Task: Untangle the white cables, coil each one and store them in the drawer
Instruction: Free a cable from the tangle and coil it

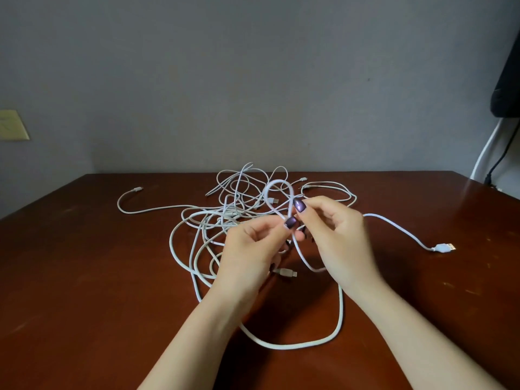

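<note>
A tangle of several white cables (225, 215) lies on the middle of the brown wooden table (84, 277). My left hand (250, 251) and my right hand (337, 240) meet above the tangle, each pinching a thicker white cable (270, 190) between thumb and fingertips. That cable stands up in a small loop just beyond my fingers. One strand runs right to a USB plug (444, 247) on the table. Another long strand (309, 344) curves under my forearms near the front. A small connector (285, 273) lies below my left hand. No drawer is in view.
A grey wall rises behind the table. A yellowish wall plate (12, 125) sits at the far left. A black object (506, 80) with a white pipe and a dark cord hangs at the right edge.
</note>
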`<state>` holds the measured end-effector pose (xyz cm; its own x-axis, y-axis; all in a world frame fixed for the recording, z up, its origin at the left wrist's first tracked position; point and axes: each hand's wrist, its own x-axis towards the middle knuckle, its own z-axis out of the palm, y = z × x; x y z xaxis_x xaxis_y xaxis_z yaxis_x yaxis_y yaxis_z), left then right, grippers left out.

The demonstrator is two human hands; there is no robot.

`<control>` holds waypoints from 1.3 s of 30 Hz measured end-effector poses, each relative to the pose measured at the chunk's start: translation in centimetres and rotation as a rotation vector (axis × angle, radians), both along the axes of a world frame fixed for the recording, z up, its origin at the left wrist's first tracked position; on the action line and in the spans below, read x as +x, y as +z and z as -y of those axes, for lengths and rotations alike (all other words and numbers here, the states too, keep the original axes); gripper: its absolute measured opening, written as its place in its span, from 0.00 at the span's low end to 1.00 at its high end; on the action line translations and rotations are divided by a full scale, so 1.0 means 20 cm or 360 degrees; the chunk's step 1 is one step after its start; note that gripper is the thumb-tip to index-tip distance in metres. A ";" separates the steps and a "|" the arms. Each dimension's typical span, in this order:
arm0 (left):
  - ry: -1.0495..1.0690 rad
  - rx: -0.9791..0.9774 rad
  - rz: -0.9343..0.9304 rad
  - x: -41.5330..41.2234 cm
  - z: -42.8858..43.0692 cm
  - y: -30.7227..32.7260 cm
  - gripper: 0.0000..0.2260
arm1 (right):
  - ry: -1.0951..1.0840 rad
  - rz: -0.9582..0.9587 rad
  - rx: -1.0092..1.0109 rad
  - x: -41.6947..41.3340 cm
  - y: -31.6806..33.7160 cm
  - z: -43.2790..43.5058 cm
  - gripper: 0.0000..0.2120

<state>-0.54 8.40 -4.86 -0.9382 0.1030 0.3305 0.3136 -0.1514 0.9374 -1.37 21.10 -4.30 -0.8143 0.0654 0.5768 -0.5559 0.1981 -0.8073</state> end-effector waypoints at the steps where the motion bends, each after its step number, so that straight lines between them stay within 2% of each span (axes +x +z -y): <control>1: 0.0052 0.0111 0.0047 -0.01 0.01 0.01 0.09 | 0.0051 0.0016 0.0058 0.00 0.00 0.00 0.05; 3: 0.0200 0.0342 0.0082 -0.03 0.02 0.01 0.08 | 0.0150 0.0062 0.0143 0.00 -0.01 0.01 0.05; 5: 0.0401 0.0415 0.0009 -0.04 0.04 0.02 0.11 | 0.0230 0.0082 0.0201 0.01 -0.03 0.03 0.08; 9: 0.0562 0.0520 0.0008 -0.06 0.05 0.02 0.14 | 0.0101 -0.0239 0.0611 0.00 -0.06 0.05 0.10; 13: 0.0370 0.0863 0.0085 -0.06 0.06 0.04 0.09 | 0.0006 -0.0607 0.0900 -0.02 -0.08 0.05 0.16; 18: 0.0166 0.0732 0.0063 -0.04 0.05 0.05 0.10 | -0.0152 -0.1052 0.1029 -0.01 -0.08 0.04 0.13; 21: 0.0066 0.0725 0.0167 -0.03 0.05 0.06 0.10 | -0.0237 -0.1232 0.1081 0.00 -0.07 0.05 0.10; 24: 0.0021 0.0802 0.0276 -0.04 0.06 0.07 0.11 | -0.0265 -0.1256 0.1099 0.00 -0.07 0.05 0.10; 28: 0.0044 0.0924 0.0266 -0.05 0.05 0.09 0.08 | -0.0246 -0.1194 0.1028 -0.01 -0.07 0.02 0.10; 33: -0.0136 0.0983 0.0275 -0.03 0.05 0.08 0.08 | -0.0356 -0.1121 0.1078 -0.04 -0.07 -0.02 0.09; 36: -0.0206 0.0965 0.0311 -0.03 0.04 0.07 0.08 | -0.0398 -0.1083 0.1139 -0.03 -0.09 0.00 0.09; 39: -0.0132 0.0884 0.0275 -0.04 0.04 0.06 0.10 | -0.0400 -0.1087 0.1140 -0.03 -0.09 0.02 0.09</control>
<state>-1.29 7.68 -3.58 -0.9795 0.0335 0.1986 0.1291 -0.6523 0.7469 -1.90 20.72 -6.13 -0.3069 -0.3538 0.8835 -0.7288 0.6844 0.0209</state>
